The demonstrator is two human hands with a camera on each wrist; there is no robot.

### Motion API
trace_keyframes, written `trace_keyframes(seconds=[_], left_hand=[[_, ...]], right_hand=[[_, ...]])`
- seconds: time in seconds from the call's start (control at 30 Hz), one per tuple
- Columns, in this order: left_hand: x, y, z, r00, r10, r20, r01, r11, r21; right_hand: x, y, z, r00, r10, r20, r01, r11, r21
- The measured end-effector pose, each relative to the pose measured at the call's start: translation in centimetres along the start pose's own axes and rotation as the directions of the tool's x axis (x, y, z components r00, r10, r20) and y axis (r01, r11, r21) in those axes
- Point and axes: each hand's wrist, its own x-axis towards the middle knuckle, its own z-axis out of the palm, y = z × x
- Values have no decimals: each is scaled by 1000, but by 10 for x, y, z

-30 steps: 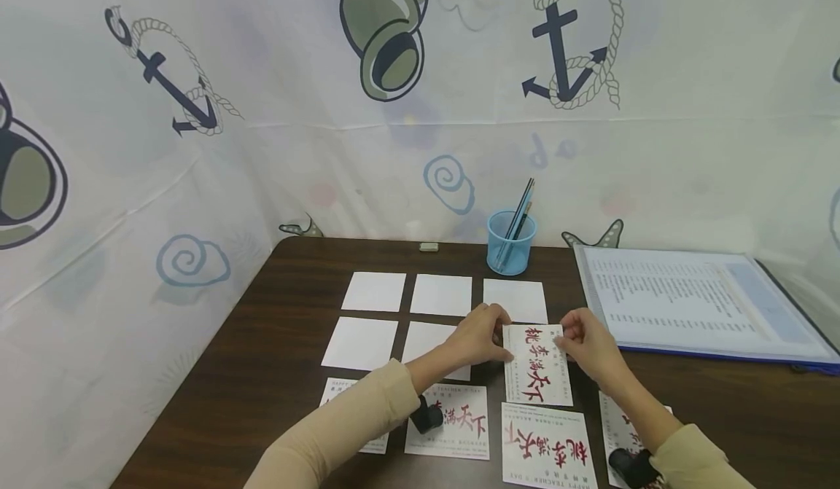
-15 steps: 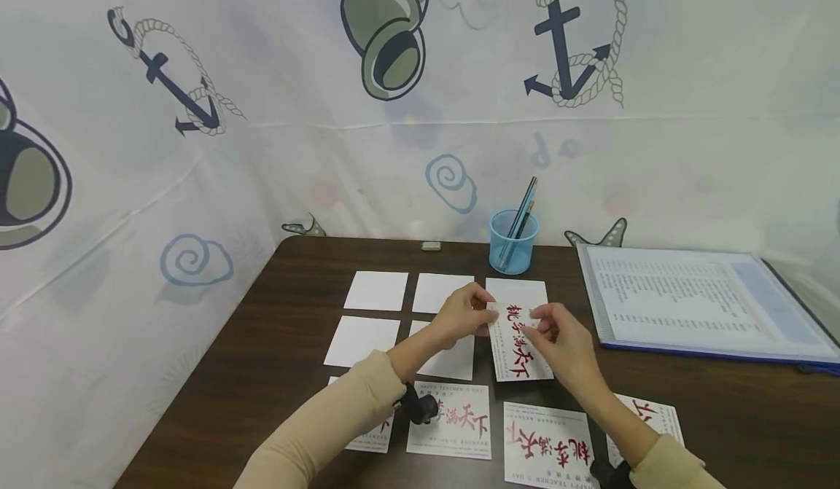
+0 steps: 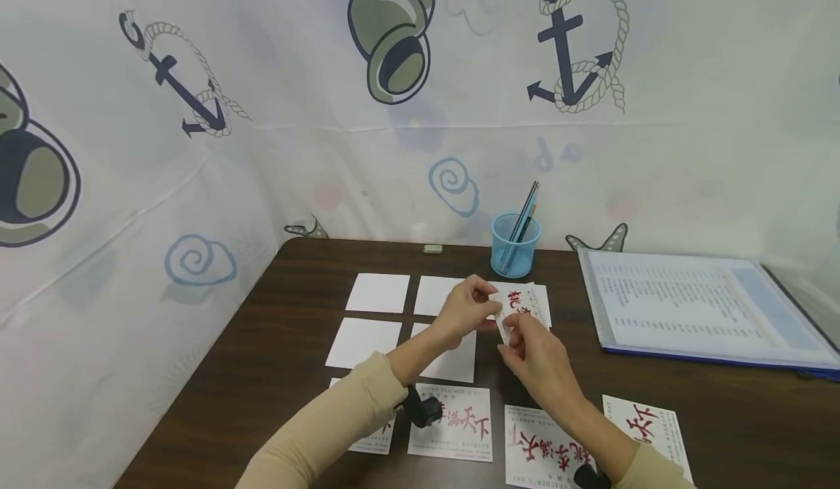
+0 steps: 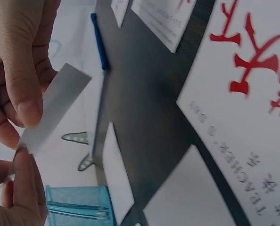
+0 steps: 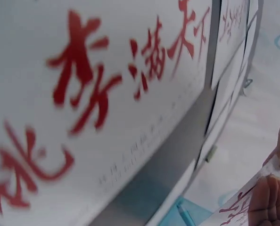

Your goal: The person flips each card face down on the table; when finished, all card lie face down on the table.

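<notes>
- I am working mid-worktop [image 3: 275,343], white cards [image 3: 377,292] lying left, cup [image 3: 515,245] behind, folder [image 3: 695,307] right.
- My left hand [image 3: 466,310] and right hand [image 3: 534,354] are both pinching the printed card [image 3: 518,303], lifted above the worktop.

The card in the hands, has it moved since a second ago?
Yes. The card has been lifted off the table and carried away from the person, toward the blue cup.

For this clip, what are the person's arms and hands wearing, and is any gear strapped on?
Both arms wear long beige sleeves down to the wrists. The left hand and right hand are bare, with no gloves or rings visible. A small black device sits at the left wrist, and another black device shows at the right wrist.
</notes>
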Motion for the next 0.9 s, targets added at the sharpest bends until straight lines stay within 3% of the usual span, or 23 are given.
trace_keyframes(seconds=[0.2,0.3,0.4,0.53,0.67,0.73,0.9], left_hand=[[-5,8,3,993,114,16,-112,989,-95],[-8,3,2,988,147,-36,-150,987,-66],[-12,-8,-1,984,139,-112,-141,990,-13],[-17,-24,-4,984,82,-158,-82,997,6],[-22,-34,-2,988,39,-147,-39,999,2],[-23,-38,-1,989,37,-145,-37,999,3],[-25,-45,-1,991,41,-125,-36,998,48]], right_hand=[[3,5,-15,976,-150,-158,142,988,-59],[6,14,-19,965,-146,-220,142,989,-33],[7,24,-22,966,-84,-246,100,994,50],[7,34,-24,978,73,-197,-29,976,216],[6,42,-25,966,249,-76,-207,911,357],[6,44,-25,952,307,-20,-277,883,379],[5,51,-24,925,372,81,-377,864,335]])
